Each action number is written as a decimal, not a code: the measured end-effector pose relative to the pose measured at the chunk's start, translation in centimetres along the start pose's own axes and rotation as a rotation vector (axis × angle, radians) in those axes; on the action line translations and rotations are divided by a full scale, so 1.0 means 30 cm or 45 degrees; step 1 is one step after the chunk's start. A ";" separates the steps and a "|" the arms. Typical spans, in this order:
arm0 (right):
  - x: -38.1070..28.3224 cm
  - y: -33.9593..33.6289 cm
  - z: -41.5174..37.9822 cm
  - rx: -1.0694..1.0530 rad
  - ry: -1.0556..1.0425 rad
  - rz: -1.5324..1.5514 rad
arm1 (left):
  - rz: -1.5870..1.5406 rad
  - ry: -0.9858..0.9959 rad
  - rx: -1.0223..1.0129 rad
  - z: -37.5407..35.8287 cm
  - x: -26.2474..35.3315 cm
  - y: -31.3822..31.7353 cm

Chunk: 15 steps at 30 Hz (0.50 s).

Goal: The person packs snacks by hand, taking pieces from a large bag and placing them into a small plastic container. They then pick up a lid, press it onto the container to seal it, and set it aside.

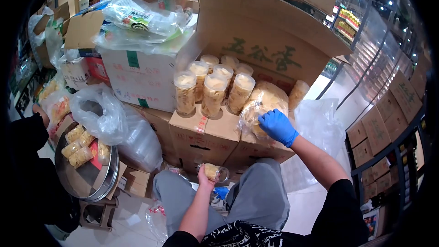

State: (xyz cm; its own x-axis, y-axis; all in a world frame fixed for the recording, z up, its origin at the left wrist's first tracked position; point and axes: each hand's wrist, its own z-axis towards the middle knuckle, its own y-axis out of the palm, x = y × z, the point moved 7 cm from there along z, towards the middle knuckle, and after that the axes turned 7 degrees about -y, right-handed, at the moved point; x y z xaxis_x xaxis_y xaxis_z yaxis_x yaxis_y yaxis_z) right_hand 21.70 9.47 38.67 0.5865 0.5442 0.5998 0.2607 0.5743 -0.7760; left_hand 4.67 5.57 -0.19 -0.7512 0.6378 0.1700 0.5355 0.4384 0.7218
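Observation:
My left hand (205,180), bare, is wrapped round a clear plastic jar (215,172) that lies tilted on its side above my lap, partly filled with pale yellow crisps. My right hand (277,127) wears a blue glove and is closed, its fingertips at a large clear bag of yellow crisps (267,98). What those fingers pinch is hidden. Left of the bag stand several filled clear jars (215,93), upright on a cardboard box (201,141). Another filled jar (299,93) leans at the bag's right side.
A round metal tray (93,187) with several filled jars rests on a stool (97,214) at left. A white box (137,80) carries plastic packaging. Clear plastic sheeting (315,128) hangs at right. Another person's dark sleeve (27,139) shows at far left.

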 end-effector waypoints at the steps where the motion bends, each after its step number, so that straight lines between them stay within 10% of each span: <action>1: -0.002 0.015 -0.007 -0.052 0.034 -0.012 | 0.002 -0.003 -0.008 -0.001 -0.001 0.001; 15: -0.007 -0.049 0.009 -0.028 0.169 0.443 | -0.090 0.029 -0.080 -0.003 0.009 -0.007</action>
State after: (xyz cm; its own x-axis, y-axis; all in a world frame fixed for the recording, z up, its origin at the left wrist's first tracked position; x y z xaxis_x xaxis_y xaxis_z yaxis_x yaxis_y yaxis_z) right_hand 20.99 8.66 39.75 0.7366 0.6200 0.2701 0.0437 0.3550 -0.9339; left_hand 4.31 5.59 -0.23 -0.7954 0.5915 0.1319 0.4562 0.4411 0.7729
